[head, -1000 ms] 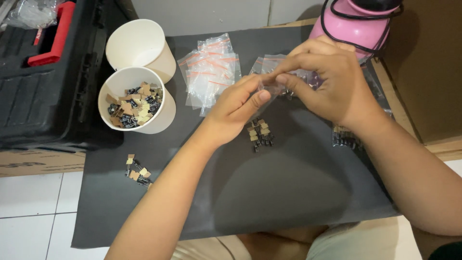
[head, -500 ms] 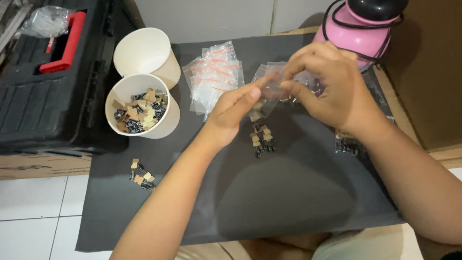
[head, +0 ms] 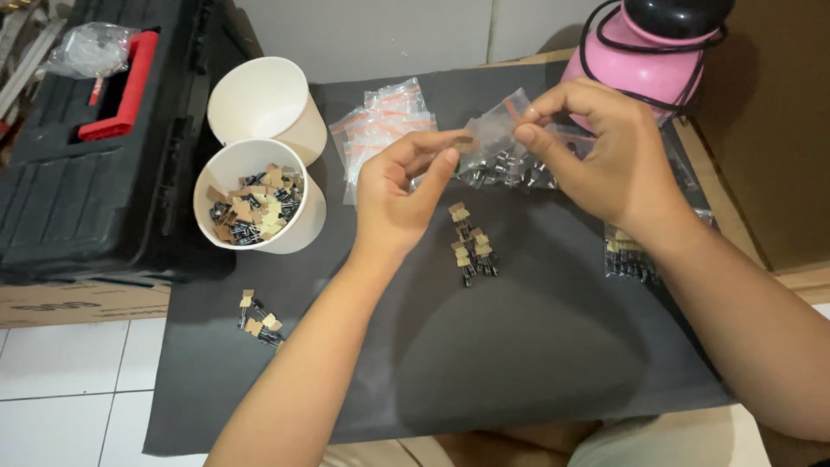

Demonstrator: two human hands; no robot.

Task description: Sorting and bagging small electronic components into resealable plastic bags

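Both hands met above the dark grey mat (head: 519, 363) that covered the desk. The right hand (head: 605, 160) pinched the top edge of a small clear zip bag (head: 501, 151) between thumb and forefinger, its grip clenched on the plastic near the red seal strip. The bag hung just above the mat and already contained a cluster of small black components, visible through the film. The left hand (head: 398, 195) was raised just beside the bag's mouth, its thumb and fingertips grasping one small component with a tan paper tab (head: 465, 138), touching or nearly touching the bag's edge; I could not tell which.

Below the hands, a loose pile of the same tabbed components (head: 471, 246) lay on the mat, and a smaller group (head: 258, 318) sat near the mat's left edge. Behind the hands lay a stack of empty zip bags with red strips (head: 380, 130). Left of them stood two white paper cups: the nearer cup (head: 259, 207) held a heap of components, the farther cup (head: 264, 99) looked empty. A filled bag (head: 627, 255) lay partly under the right wrist. A black toolbox with a red handle (head: 95, 147) stood off the mat on the left, and a pink rounded container with a black lid (head: 657, 52) stood at the back right
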